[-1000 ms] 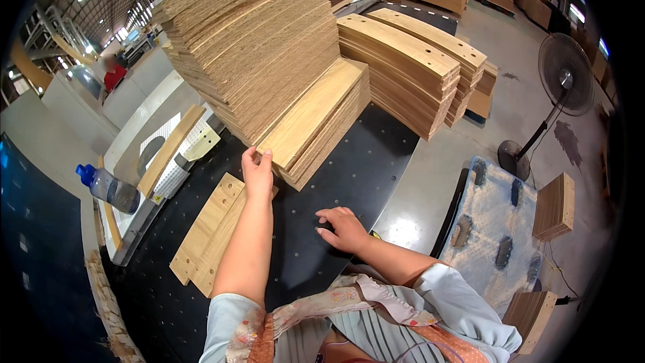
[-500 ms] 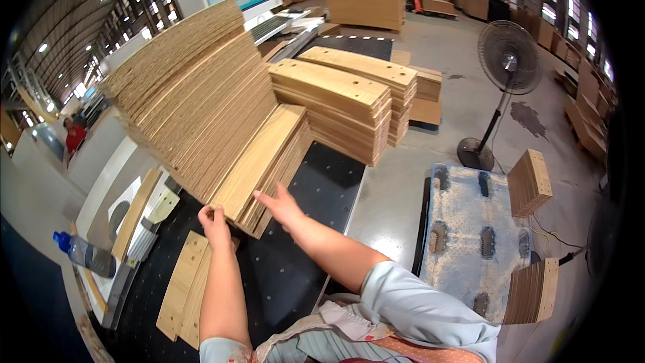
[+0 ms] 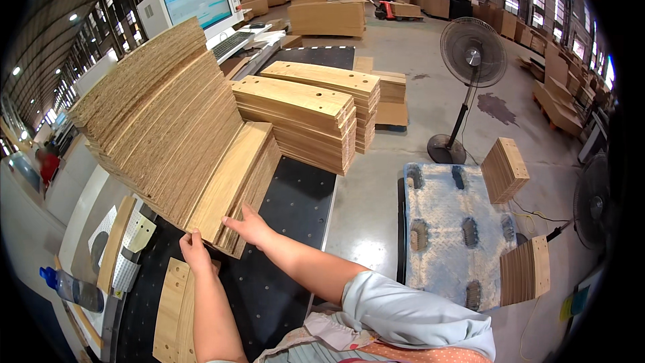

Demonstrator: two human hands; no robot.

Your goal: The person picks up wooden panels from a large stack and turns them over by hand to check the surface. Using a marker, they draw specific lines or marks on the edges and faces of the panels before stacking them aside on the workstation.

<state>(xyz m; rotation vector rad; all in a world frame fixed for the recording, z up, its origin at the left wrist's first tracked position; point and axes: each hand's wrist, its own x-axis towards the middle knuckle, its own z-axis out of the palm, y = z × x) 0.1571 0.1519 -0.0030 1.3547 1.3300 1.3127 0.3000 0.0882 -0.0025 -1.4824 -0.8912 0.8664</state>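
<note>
A pale wood-grain board (image 3: 236,165) lies on top of a low stack in front of a tall pile of boards (image 3: 158,121) with rough brown edges. At the stack's near end, my left hand (image 3: 196,254) has its fingers closed on the board's left corner. My right hand (image 3: 250,227) is at the near right edge of the same board, thumb on top and fingers against the side, partly hidden. Below my left hand, drilled boards (image 3: 173,302) rest on the black table (image 3: 295,195).
Stacks of drilled boards (image 3: 295,97) stand beyond. A monitor (image 3: 198,7) and keyboard (image 3: 230,44) are at the back left, a water bottle (image 3: 77,290) at the left. To the right are a blue pallet (image 3: 443,195), upright board bundles (image 3: 505,171) and a standing fan (image 3: 472,57).
The whole view has shifted, so the stacks appear further left and lower. Both hands stay at the near end of the low stack, the right one closer against the board's edge.
</note>
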